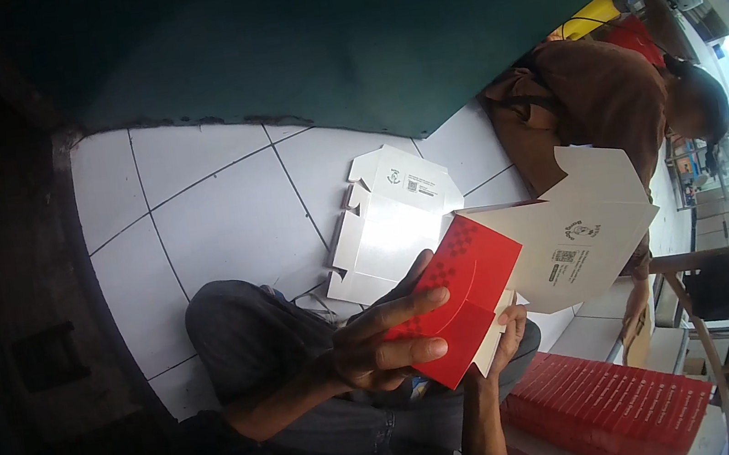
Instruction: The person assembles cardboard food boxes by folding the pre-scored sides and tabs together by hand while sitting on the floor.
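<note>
Above my lap, a red and white cardboard box is partly folded. Its red outer side bears a checked pattern, and its white printed lid flap stands spread out to the right. My left hand is closed around the red side, with two fingers lying across the panel and the thumb at its upper edge. My right hand pinches the pale lower edge of the same box. An unfolded white carton blank with notched edges lies on the floor beyond my hands; the box hides part of it.
Closely packed red boxes form a row at the lower right. A co-worker in brown bends forward at the right, one hand near brown cardboard. A dark green panel stands over the white tiled floor. My bent knee is at left.
</note>
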The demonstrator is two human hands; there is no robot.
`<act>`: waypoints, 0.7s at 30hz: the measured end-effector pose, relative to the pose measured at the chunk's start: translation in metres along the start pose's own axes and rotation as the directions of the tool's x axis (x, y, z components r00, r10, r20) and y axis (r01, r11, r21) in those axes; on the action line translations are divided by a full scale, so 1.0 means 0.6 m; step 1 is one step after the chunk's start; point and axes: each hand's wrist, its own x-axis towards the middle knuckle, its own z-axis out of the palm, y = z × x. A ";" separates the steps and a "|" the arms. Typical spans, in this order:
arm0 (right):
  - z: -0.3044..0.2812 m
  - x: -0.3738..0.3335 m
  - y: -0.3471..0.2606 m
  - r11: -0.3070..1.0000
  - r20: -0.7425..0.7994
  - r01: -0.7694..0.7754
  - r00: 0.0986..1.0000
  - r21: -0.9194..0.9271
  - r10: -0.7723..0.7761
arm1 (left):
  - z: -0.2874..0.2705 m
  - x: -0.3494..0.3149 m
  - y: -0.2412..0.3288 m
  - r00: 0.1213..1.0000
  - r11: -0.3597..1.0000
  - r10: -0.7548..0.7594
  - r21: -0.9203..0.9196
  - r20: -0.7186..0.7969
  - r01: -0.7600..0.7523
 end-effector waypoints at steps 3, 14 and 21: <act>0.004 -0.001 0.001 1.000 -0.105 0.012 0.994 -0.024 -0.014 | 0.003 0.003 -0.004 1.000 0.999 0.011 0.035 -0.011 -0.011; -0.029 0.040 -0.012 0.952 -0.064 0.166 0.980 -0.255 -0.188 | -0.012 0.013 -0.019 0.870 0.899 -0.438 -0.104 -0.228 0.425; -0.076 0.097 -0.034 0.919 0.078 0.143 0.989 -0.367 -0.123 | -0.011 0.017 -0.050 0.624 0.612 -0.782 -0.192 0.001 0.767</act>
